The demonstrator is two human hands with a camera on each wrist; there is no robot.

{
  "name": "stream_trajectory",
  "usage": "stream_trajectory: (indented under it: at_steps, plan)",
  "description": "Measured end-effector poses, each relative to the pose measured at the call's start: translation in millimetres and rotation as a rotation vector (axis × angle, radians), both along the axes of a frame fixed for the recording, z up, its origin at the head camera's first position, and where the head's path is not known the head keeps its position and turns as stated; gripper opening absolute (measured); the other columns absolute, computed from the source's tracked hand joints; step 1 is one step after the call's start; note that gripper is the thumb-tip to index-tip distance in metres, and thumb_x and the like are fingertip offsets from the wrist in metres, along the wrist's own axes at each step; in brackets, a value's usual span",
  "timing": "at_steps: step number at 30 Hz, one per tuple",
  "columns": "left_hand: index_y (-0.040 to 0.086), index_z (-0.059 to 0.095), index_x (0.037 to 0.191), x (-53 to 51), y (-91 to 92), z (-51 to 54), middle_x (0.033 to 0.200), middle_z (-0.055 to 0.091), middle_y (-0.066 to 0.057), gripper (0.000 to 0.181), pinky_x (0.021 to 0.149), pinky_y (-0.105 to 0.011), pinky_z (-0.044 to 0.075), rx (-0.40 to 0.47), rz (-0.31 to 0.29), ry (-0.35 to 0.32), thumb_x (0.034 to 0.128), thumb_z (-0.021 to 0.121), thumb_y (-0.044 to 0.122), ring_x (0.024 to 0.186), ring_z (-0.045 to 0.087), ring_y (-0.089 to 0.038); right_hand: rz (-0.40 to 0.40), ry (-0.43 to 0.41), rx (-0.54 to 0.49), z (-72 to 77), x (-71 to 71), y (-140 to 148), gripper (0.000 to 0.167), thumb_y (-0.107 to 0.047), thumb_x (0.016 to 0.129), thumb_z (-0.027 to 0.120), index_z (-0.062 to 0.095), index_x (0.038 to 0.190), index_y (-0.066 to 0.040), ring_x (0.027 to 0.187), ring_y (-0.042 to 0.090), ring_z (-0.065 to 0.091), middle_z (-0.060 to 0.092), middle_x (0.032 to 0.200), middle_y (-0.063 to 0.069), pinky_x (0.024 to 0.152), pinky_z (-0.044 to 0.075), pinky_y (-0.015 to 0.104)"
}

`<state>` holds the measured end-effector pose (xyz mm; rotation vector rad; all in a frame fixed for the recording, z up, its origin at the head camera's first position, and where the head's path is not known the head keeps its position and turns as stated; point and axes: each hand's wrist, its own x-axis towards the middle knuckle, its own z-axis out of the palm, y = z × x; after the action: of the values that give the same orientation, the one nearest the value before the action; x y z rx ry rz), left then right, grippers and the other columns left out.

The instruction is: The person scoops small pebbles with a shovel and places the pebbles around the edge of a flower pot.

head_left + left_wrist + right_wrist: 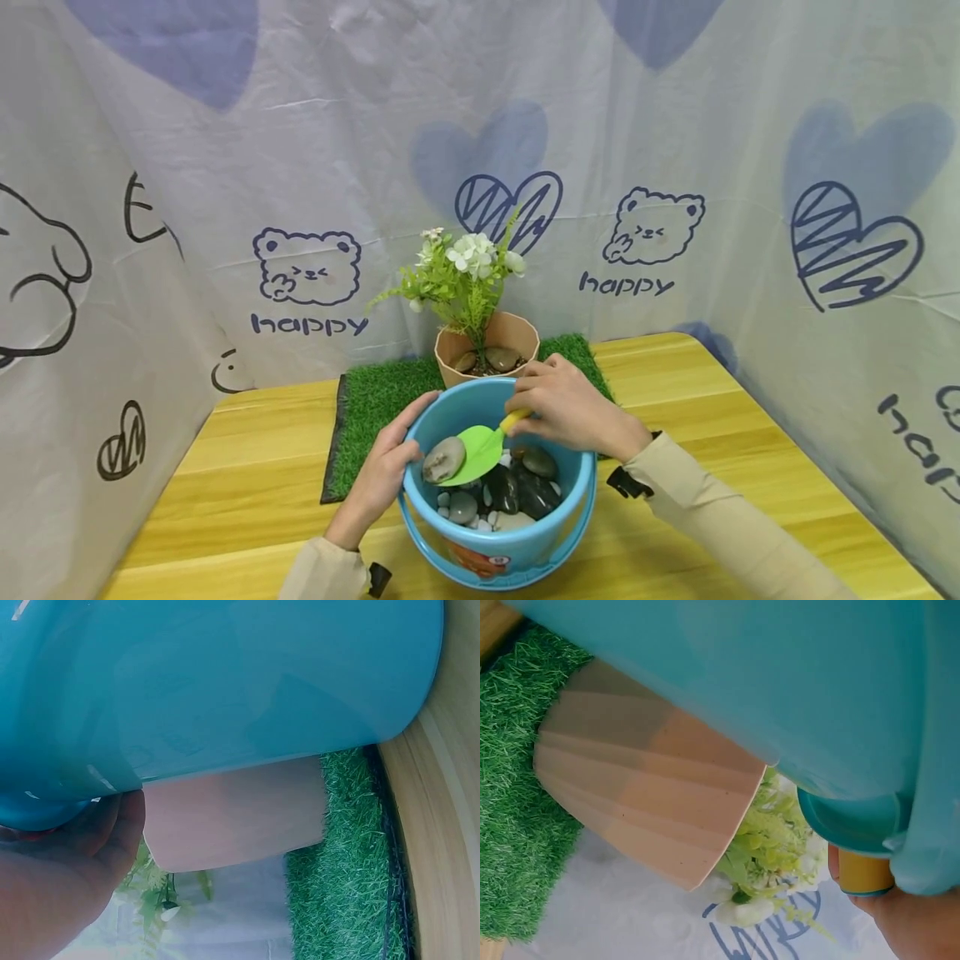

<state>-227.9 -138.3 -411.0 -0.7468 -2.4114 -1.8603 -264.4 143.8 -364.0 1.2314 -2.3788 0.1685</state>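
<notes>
White cloth printed with blue hearts and cartoon bears closes off the back and both sides of the wood-grain table. A green turf mat lies along the middle of the table's far edge, carrying a peach pot of white flowers. In front of it, well in from the table's side edges, stands the blue bucket with stones inside. Your left hand grips the bucket's rim; your right hand holds the green scoop by its yellow handle within the bucket's mouth, a grey stone on its blade.
</notes>
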Motion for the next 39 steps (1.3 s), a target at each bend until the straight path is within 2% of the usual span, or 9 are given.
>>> stream_trajectory:
  at_steps: [4,11,16,21,28,35,39]
  plan:
    - [0.017,0.033,0.153,0.3,0.3,0.4,0.154,0.039,-0.014,0.077,0.099,-0.025,0.045,0.001,0.002,0.009,0.0785,0.039,-0.002,0.136,0.045,-0.035,-0.024,-0.043,-0.010,1.8,-0.2,1.3,0.021,-0.045,0.082,0.071,0.076,0.096,-0.030,0.095,0.011,0.054,0.070,0.092,-0.014,0.079,0.037,0.032]
    - [0.014,0.033,0.154,-0.4,0.4,0.8,0.154,0.039,-0.015,0.077,0.098,-0.021,0.045,0.024,-0.019,0.021,0.0789,0.039,-0.002,0.137,0.044,-0.034,-0.040,-0.043,-0.047,4.0,0.0,5.1,0.028,-0.047,0.082,0.070,0.078,0.100,-0.027,0.104,0.014,0.059,0.073,0.100,-0.012,0.083,0.041,0.036]
    - [0.013,0.033,0.153,0.0,0.3,0.7,0.153,0.040,-0.016,0.076,0.096,-0.022,0.046,0.027,-0.013,0.020,0.0788,0.038,-0.002,0.136,0.045,-0.035,-0.058,-0.035,-0.050,6.5,-0.4,8.6,0.029,-0.047,0.082,0.070,0.078,0.101,-0.027,0.101,0.013,0.059,0.073,0.101,-0.011,0.080,0.040,0.034]
    - [0.013,0.032,0.154,-0.1,0.8,0.5,0.153,0.040,-0.016,0.077,0.092,-0.026,0.049,0.023,-0.010,0.013,0.0786,0.038,-0.003,0.135,0.045,-0.036,-0.090,-0.043,-0.044,10.5,-1.0,14.3,0.028,-0.046,0.081,0.072,0.078,0.101,-0.027,0.090,0.011,0.055,0.073,0.100,-0.011,0.077,0.036,0.032]
    - [0.012,0.032,0.154,-0.2,1.1,0.8,0.153,0.039,-0.016,0.077,0.096,-0.043,0.050,0.031,-0.012,-0.003,0.0781,0.037,-0.003,0.137,0.044,-0.035,-0.133,-0.067,-0.054,20.9,1.0,20.5,0.029,-0.045,0.080,0.073,0.079,0.101,-0.026,0.084,0.009,0.050,0.073,0.094,-0.012,0.073,0.033,0.029]
    - [0.013,0.032,0.154,-1.6,1.2,-0.4,0.153,0.039,-0.016,0.077,0.094,-0.034,0.051,0.023,-0.004,-0.004,0.0780,0.037,-0.002,0.137,0.044,-0.037,-0.136,-0.064,-0.053,21.2,0.9,23.0,0.028,-0.045,0.080,0.074,0.079,0.101,-0.026,0.082,0.008,0.049,0.073,0.092,-0.014,0.072,0.031,0.029]
    - [0.014,0.032,0.154,-1.6,1.1,-0.2,0.153,0.039,-0.015,0.078,0.094,-0.033,0.051,0.020,0.001,-0.009,0.0777,0.038,-0.002,0.136,0.044,-0.036,-0.129,-0.043,-0.068,18.2,0.4,25.1,0.028,-0.044,0.080,0.074,0.079,0.100,-0.026,0.083,0.009,0.051,0.072,0.091,-0.013,0.072,0.033,0.028]
